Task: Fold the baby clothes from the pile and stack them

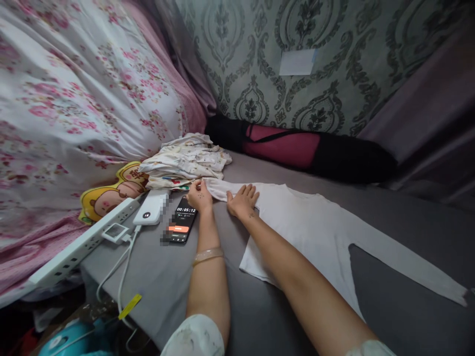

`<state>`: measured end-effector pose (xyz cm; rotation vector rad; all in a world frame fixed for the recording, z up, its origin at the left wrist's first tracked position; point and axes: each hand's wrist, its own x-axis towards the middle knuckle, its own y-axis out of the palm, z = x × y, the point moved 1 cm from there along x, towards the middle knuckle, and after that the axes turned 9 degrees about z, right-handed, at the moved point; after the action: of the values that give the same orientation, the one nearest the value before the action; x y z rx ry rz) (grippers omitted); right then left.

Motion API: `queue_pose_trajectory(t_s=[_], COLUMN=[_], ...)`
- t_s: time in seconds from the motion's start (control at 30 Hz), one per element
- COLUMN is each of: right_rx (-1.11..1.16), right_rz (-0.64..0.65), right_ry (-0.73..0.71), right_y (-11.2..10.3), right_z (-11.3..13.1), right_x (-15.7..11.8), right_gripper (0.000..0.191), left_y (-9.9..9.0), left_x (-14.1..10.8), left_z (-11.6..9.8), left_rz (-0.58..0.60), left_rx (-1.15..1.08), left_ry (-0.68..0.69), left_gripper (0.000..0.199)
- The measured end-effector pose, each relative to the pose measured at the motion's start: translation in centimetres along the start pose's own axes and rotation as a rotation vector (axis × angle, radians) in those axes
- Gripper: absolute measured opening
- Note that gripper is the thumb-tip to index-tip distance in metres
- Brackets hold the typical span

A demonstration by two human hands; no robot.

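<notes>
A white long-sleeved shirt [308,217] lies spread on the grey sheet, one sleeve stretching to the far right and the other reaching left. My left hand [200,196], with a bangle on its wrist, pinches the cuff end of the left sleeve. Flat on that same sleeve, near the shoulder, rests my right hand [243,201] with its fingers spread. Just left of my left forearm lies a black phone [182,222] showing a timer. Behind my left hand is a heap of patterned white cloth [185,158].
A white power bank [151,207], a power strip [85,242] with cables and a yellow cartoon cushion [111,195] are at the left. Along the patterned wall lies a long black and maroon bag [285,147]. Floral fabric [81,84] hangs at the upper left.
</notes>
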<state>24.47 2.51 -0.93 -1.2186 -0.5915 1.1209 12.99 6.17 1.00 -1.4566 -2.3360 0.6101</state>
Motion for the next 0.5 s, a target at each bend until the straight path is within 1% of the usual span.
queue_pose_trajectory(t_s=[0.1, 0.17, 0.3, 0.43, 0.5], right_rx=[0.013, 0.015, 0.007, -0.011, -0.025], right_rz=[-0.033, -0.045, -0.035, -0.007, 0.021], right_ry=[0.021, 0.011, -0.037, -0.078, -0.146], right_y=[0.1, 0.2, 0.7, 1.0, 1.1], right_z=[0.6, 1.0, 2.4, 4.4, 5.1], right_x=[0.2, 0.2, -0.1, -0.1, 0.1], right_gripper=[0.081, 0.079, 0.076, 0.072, 0.066], left_y=[0.1, 0.1, -0.4, -1.5, -1.8], left_x=[0.5, 0.4, -0.3, -0.4, -0.3], left_z=[0.0, -0.1, -0.6, -1.4, -2.0], left_rz=[0.019, 0.01, -0.017, -0.063, -0.076], left_rx=[-0.097, -0.065, 0.067, 0.057, 0.03], left_ry=[0.071, 0.103, 0.111, 0.156, 0.213], left_gripper=[0.025, 0.023, 0.021, 0.025, 0.026])
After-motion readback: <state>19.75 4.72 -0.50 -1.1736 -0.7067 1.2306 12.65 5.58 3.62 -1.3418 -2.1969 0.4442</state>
